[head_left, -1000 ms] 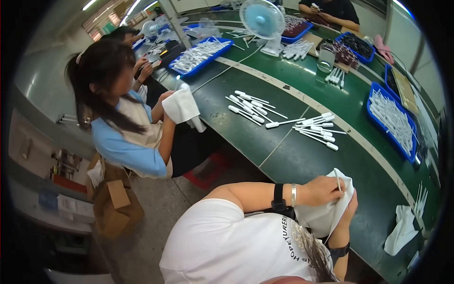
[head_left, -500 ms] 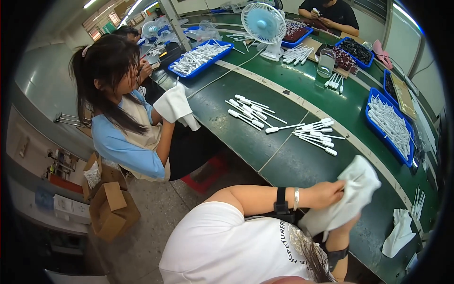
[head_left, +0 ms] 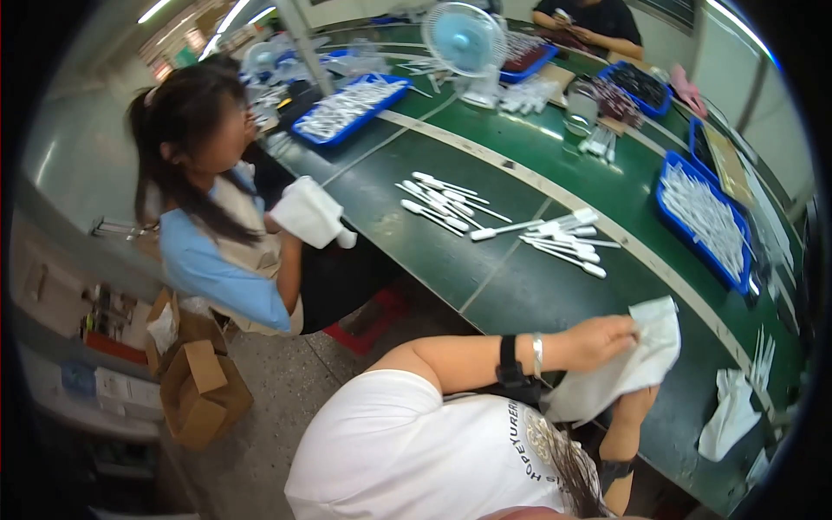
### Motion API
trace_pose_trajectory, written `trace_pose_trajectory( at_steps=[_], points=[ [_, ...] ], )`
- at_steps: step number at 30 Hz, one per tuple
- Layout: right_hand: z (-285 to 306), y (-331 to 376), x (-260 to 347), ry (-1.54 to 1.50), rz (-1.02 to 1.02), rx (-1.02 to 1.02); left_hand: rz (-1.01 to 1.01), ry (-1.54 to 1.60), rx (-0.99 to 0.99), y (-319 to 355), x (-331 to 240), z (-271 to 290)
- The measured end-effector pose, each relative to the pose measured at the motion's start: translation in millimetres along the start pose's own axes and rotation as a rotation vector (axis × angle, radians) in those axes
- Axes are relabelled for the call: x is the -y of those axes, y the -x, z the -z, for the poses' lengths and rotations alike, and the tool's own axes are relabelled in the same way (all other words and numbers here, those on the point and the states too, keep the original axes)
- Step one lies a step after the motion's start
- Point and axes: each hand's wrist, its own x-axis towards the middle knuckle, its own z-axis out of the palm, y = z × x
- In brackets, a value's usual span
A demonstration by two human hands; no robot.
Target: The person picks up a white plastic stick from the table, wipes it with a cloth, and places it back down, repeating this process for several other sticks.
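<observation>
My left hand (head_left: 604, 341) pinches the upper part of a white cloth (head_left: 654, 351) in front of my body, over the table's near edge. My right hand (head_left: 640, 404) comes up underneath, and the cloth drapes over its fingers and hides them. Whether anything lies inside the cloth, I cannot tell. Beyond my hands, a loose pile of white sticks with thick rounded ends (head_left: 568, 238) lies on the green table. Left of it is a second group of the same white sticks (head_left: 444, 201).
Another white cloth (head_left: 730, 414) lies at the right, beside a few thin white sticks (head_left: 763, 357). Blue trays (head_left: 737, 282) hold many sticks. A fan (head_left: 465, 42) stands farther back. A co-worker (head_left: 195, 208) at the left holds a white cloth (head_left: 308, 212).
The whole view has shifted slightly. My left hand has moved a little up along the cloth, whose top has folded lower. The co-worker's cloth has dropped slightly.
</observation>
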Motion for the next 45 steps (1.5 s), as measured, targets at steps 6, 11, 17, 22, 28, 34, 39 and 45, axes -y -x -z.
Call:
trace_pose_trajectory(
  at_steps=[6,11,17,22,28,34,39,45],
  points=[
    [-4,-15,-3,-0.222,-0.258,-0.084,0.52,0.33,-0.174,5,1,24],
    [-3,-13,11,-0.404,-0.28,-0.036,0.402,0.142,-0.035,4,5,9],
    [-15,-7,15,-0.309,-0.202,-0.087,-0.114,-0.635,0.015,-6,-21,11],
    [-11,-9,16,-0.27,-0.168,0.011,0.355,-0.276,0.507,-46,-44,19],
    [8,22,7,-0.785,-0.226,0.19,0.507,0.452,0.561,-46,-54,-20],
    [0,23,42,-0.569,-0.42,0.068,0.698,0.702,0.198,-14,-19,3],
    [22,17,-20,-0.826,-0.248,0.374,0.763,0.915,0.009,-11,-13,-5],
    [20,13,-21,-0.876,-0.326,0.247,0.354,0.196,0.084,-3,3,2]
  ],
)
